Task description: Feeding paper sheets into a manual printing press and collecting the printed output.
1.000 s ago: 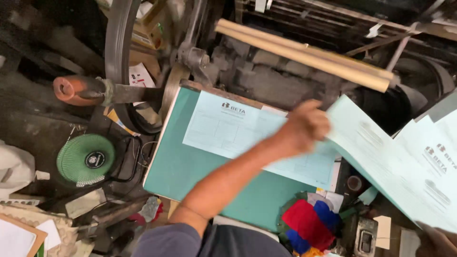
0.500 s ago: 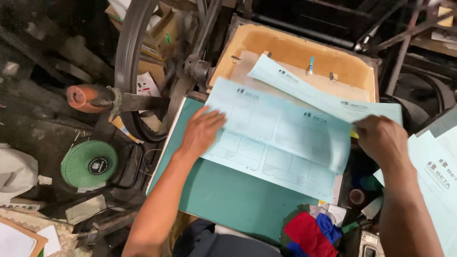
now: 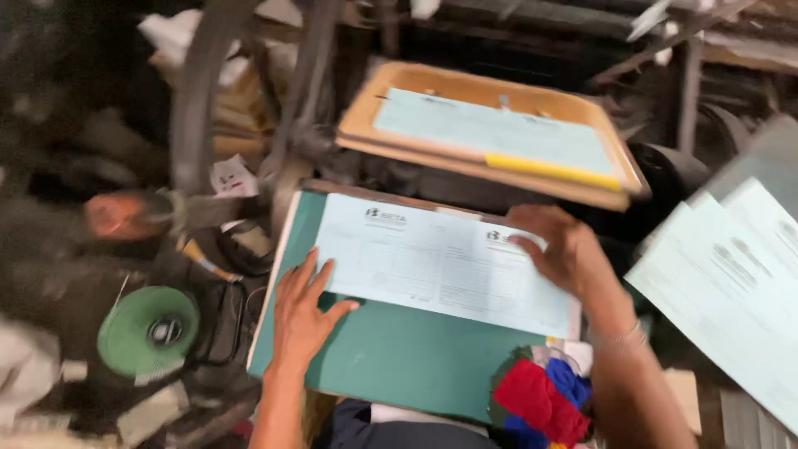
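A pale blue printed sheet lies on a green board in front of me. My left hand rests flat, fingers spread, on the board at the sheet's lower left corner. My right hand presses down on the sheet's upper right part. Behind the board, a tan wooden platen of a press carries another pale blue sheet with a yellow strip along its right edge.
A stack of pale blue sheets lies at the right. A large dark flywheel and a green round disc are at the left. A red and blue cloth sits by the board's near right corner.
The sheet I held up in my right hand half a second ago now sits on the platen. Both hands have come down onto the sheet on the green board.
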